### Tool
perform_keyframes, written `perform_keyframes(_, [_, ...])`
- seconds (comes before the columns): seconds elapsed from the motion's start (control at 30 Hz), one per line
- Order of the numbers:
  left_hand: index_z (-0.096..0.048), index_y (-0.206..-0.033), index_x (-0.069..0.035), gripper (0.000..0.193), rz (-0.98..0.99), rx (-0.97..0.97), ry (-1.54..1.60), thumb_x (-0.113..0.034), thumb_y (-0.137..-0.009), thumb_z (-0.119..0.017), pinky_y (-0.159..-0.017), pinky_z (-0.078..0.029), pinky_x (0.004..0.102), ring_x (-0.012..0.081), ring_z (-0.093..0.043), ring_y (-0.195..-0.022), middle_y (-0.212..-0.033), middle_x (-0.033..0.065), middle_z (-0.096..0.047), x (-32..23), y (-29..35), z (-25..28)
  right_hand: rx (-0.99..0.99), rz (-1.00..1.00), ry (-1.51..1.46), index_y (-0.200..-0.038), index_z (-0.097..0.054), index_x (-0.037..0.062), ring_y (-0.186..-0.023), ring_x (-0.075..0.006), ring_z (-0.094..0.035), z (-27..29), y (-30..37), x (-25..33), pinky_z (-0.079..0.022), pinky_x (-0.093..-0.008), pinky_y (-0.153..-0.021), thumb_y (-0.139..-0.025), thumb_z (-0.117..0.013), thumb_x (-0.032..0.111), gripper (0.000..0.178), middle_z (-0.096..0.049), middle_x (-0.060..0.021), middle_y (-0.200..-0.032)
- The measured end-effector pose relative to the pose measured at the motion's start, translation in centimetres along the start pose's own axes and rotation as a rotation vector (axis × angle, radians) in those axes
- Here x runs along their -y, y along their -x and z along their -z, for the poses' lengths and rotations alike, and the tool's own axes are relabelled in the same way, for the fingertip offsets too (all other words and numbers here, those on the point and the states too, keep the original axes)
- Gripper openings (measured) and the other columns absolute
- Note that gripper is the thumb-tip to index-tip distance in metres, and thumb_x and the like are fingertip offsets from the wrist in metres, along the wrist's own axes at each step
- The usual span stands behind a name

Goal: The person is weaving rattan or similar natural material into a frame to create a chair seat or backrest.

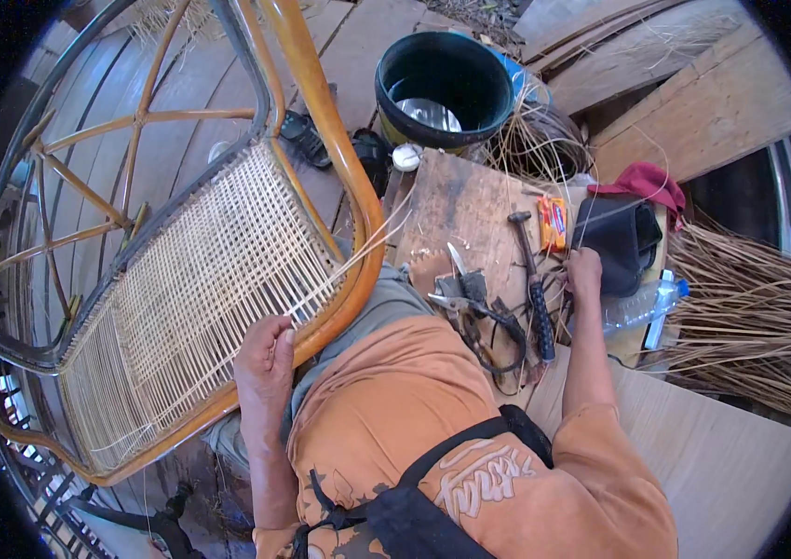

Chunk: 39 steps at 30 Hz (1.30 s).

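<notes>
A rattan chair (367, 233) with a glossy orange-brown frame lies across the left side, partly over my lap. Its woven cane panel (218, 224) is tight at the far end, while long parallel strands show nearer me. Loose cane ends (381, 233) stick out past the frame's right edge. My left hand (265, 363) is at the near frame rail beside the weave, fingers curled, thumb up; what is in them is hidden. Over the work board (451, 186) at the right, my right hand (584, 273) is closed on what looks like a thin cane strand, beside a black pouch (605, 233).
On the board lie a hammer (535, 289), pliers (451, 302), a knife (457, 259) and an orange packet (553, 224). A dark bucket (445, 88) stands beyond. Right of the board are a plastic bottle (642, 306), a maroon cap (642, 186) and a cane bundle (749, 307).
</notes>
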<state>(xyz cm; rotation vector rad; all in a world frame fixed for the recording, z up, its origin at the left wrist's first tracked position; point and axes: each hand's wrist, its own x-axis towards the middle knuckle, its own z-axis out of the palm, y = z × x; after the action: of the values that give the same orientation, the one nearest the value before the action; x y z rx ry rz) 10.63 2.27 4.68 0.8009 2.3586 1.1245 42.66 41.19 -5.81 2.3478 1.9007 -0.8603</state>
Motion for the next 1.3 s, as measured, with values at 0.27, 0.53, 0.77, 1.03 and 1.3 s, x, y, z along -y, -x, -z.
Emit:
perform_keyframes(0.27, [-0.060,-0.096,0.001,0.011,-0.012,-0.001,0.004,-0.007,-0.088,-0.059,-0.071,-0.047,0.0290,0.0216,-0.060,-0.078,-0.086,0.0124,-0.060,0.3,0.4,-0.3,-0.167,0.096,0.215,-0.090,-0.063,-0.0052,-0.093,-0.0420,-0.061,0.4,0.6,0.9,-0.047,-0.0469,-0.080,-0.083,-0.053,0.024,0.032,-0.063,-0.0283,-0.094])
perform_keyframes(0.53, [-0.061,-0.097,0.001,0.013,-0.056,0.002,0.008,-0.007,-0.088,-0.059,-0.073,-0.047,0.0284,0.0207,-0.060,-0.080,-0.088,0.0121,-0.060,0.6,0.6,-0.5,-0.028,0.278,0.160,-0.093,-0.066,-0.0004,-0.088,-0.0377,-0.063,0.1,-1.3,-1.4,-0.048,-0.0419,-0.079,-0.082,-0.055,0.023,0.028,-0.065,-0.0227,-0.092])
perform_keyframes(0.77, [-0.061,-0.098,0.001,0.014,-0.022,0.038,0.053,-0.008,-0.088,-0.060,-0.074,-0.047,0.0290,0.0220,-0.060,-0.082,-0.090,0.0122,-0.061,-0.1,0.6,-0.3,-0.033,0.337,-0.422,-0.088,-0.057,0.0057,-0.050,-0.0051,-0.046,4.9,7.1,1.9,-0.035,-0.0196,-0.043,-0.093,-0.053,0.020,0.016,-0.051,0.0020,-0.063])
perform_keyframes(1.03, [-0.062,-0.104,-0.001,0.021,-0.150,0.182,0.238,-0.011,-0.085,-0.063,-0.085,-0.047,0.0309,0.0251,-0.061,-0.096,-0.102,0.0124,-0.062,-4.2,-1.0,-0.5,-0.308,0.649,-1.173,-0.090,-0.054,0.0043,-0.047,-0.0062,-0.042,11.0,15.0,8.4,-0.033,-0.0202,-0.042,-0.092,-0.056,0.012,0.008,-0.047,0.0016,-0.060])
perform_keyframes(1.3, [-0.041,-0.130,-0.002,0.056,-0.441,0.530,0.412,-0.019,-0.083,-0.066,-0.096,-0.042,0.0345,0.0323,-0.054,-0.113,-0.117,0.0208,-0.055,-12.6,-1.8,-3.9,0.483,0.716,-1.149,-0.092,-0.055,0.0035,-0.045,-0.0105,-0.049,5.3,25.1,14.6,-0.042,-0.0215,-0.042,-0.091,-0.056,0.012,0.008,-0.055,-0.0036,-0.064])
